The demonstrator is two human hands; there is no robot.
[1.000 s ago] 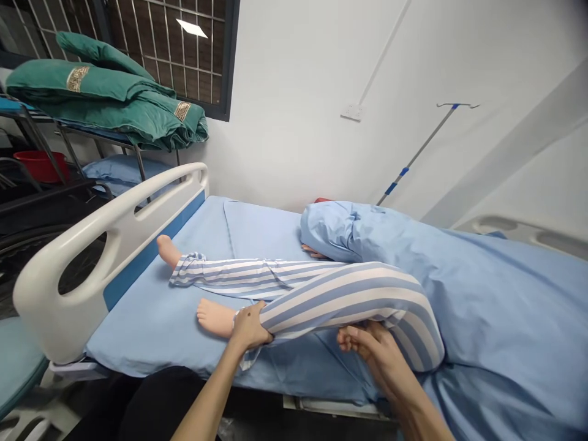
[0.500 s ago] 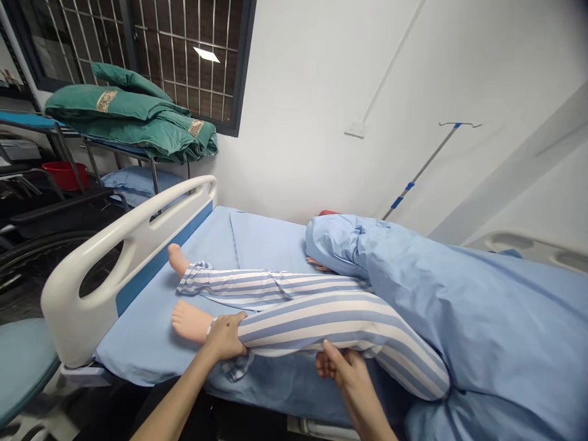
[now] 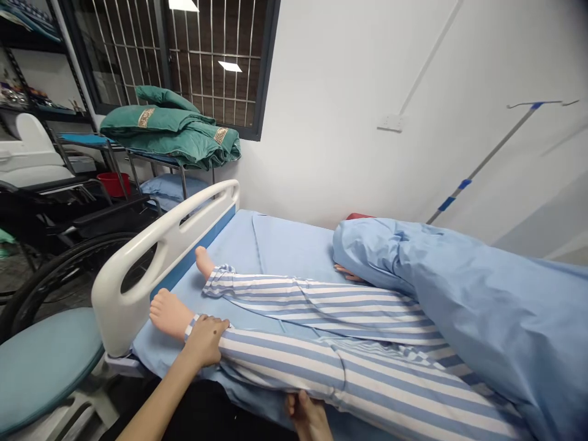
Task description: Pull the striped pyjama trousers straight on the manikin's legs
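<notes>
A manikin lies on the bed in blue-and-white striped trousers, its near leg [image 3: 294, 361] stretched out along the near side of the mattress. My left hand [image 3: 204, 340] is wrapped over the lower shin of that leg, just above the bare near foot [image 3: 169, 313]. Close to the knee, my right hand [image 3: 309, 418] is low against the leg's underside with curled fingers; what they hold, if anything, is hidden. The far leg [image 3: 294, 297] lies straight beside it. A blue quilt [image 3: 463, 275] covers the upper body, and manikin fingers [image 3: 348, 272] show from under its edge.
A cream footboard [image 3: 151, 245] closes the bed's left end. Beyond it are a round stool [image 3: 50, 367], a wheelchair [image 3: 82, 257] and folded green bedding [image 3: 169, 131]. An IV pole [image 3: 487, 159] rises behind the bed, near the wall.
The near leg has gone from bent at the knee to lying straight. Its foot has slid toward the footboard with my left hand on the shin. My right hand has come down with the knee.
</notes>
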